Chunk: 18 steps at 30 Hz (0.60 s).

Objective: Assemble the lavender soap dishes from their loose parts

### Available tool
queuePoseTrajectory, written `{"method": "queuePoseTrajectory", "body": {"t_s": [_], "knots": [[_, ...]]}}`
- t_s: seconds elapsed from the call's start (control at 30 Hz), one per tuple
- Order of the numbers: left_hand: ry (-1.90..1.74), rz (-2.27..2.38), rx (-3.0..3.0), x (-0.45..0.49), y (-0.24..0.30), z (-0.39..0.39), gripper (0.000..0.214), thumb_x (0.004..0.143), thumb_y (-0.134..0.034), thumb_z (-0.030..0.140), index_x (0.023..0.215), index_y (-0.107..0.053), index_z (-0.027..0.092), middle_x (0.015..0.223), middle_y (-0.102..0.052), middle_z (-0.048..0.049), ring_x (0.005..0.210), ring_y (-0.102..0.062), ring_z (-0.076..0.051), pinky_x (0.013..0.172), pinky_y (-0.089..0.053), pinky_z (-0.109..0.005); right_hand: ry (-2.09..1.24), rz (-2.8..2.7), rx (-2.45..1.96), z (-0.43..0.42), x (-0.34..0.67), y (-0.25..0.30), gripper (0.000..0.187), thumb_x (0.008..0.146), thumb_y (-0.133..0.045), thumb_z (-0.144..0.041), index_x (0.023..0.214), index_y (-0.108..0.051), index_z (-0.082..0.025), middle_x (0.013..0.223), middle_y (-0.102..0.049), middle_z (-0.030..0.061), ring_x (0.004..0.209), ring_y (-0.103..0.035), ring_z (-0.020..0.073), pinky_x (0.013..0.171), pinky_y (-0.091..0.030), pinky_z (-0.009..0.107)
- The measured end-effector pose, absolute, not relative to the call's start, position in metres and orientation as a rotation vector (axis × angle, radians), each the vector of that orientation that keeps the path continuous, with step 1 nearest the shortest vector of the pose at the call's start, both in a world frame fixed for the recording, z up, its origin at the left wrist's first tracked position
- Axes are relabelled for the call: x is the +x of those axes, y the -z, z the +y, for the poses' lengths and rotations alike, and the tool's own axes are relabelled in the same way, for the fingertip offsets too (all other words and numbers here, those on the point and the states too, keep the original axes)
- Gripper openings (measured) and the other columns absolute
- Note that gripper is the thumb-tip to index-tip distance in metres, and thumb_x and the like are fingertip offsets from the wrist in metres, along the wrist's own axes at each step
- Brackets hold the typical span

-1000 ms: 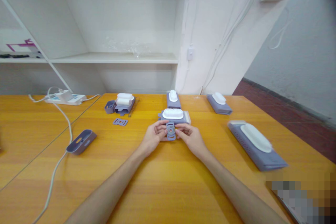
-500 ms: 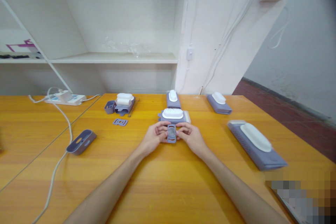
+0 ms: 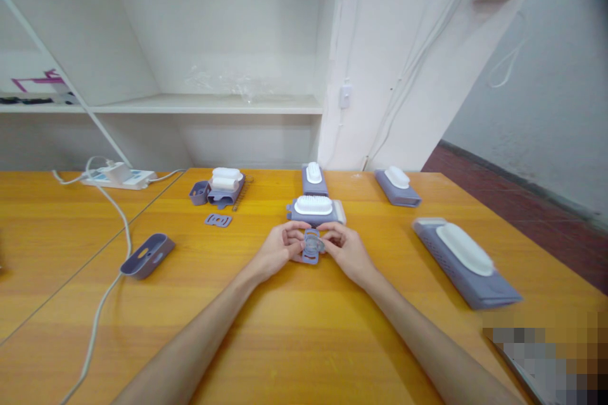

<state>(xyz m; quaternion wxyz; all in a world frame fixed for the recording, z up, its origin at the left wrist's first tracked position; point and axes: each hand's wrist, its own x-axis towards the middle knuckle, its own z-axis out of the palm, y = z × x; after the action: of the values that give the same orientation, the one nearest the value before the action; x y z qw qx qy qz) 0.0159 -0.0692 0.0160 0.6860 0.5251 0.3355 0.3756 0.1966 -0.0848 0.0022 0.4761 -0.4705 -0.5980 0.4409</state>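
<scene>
My left hand (image 3: 281,245) is closed on a small grey-purple plastic plate (image 3: 311,258) with slots, held upright over the table. Across the plate's middle lies a clear plastic piece (image 3: 314,244), rounded in outline. The fingers of my right hand (image 3: 346,251) pinch its right end, which juts past the plate's edge. Just behind both hands rests a grey-purple box (image 3: 304,218) with a white bristle brush (image 3: 313,205) on top. A similar slotted plate (image 3: 218,220) lies flat to the left of my hands.
Far left on the table are a power strip (image 3: 118,177) and a white cable (image 3: 102,310) near an oval purple tray (image 3: 148,256). Other boxes with white brushes stand at the back (image 3: 398,188) and right (image 3: 468,266). A coiled spring (image 3: 241,193) lies beside the back-left box.
The clear piece, earlier within the plate's outline, now sticks out to the right in my right fingers. The plate sits slightly lower in view.
</scene>
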Motion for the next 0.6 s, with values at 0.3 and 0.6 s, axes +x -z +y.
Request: {"method": "queuePoseTrajectory", "body": {"t_s": [0.3, 0.6], "knots": [[-0.788, 0.744, 1.201, 0.0117, -0.015, -0.0678, 0.046, 0.067, -0.073, 0.028, 0.106, -0.054, 0.015, 0.081, -0.062, -0.004, 0.067, -0.063, -0.015, 0.059, -0.055, -0.029, -0.908, -1.6, -1.219, -0.0888, 0.1981, -0.0082, 0.021, 0.075, -0.06, -0.022, 0.095, -0.061, -0.018, 0.071, -0.067, 0.0001, 0.065, -0.061, 0.0142, 0.063, -0.046, 0.026], [-0.863, 0.765, 1.105, 0.0157, -0.0138, -0.0693, 0.047, 0.063, -0.074, 0.024, 0.105, -0.055, 0.017, 0.085, -0.064, -0.0037, 0.074, -0.065, -0.018, 0.064, -0.056, -0.033, -1.244, -1.405, -1.07, -0.0832, 0.2013, -0.0071, 0.03, 0.069, -0.068, -0.029, 0.095, -0.059, -0.016, 0.067, -0.066, -0.0004, 0.06, -0.061, 0.0134, 0.065, -0.048, 0.028]]}}
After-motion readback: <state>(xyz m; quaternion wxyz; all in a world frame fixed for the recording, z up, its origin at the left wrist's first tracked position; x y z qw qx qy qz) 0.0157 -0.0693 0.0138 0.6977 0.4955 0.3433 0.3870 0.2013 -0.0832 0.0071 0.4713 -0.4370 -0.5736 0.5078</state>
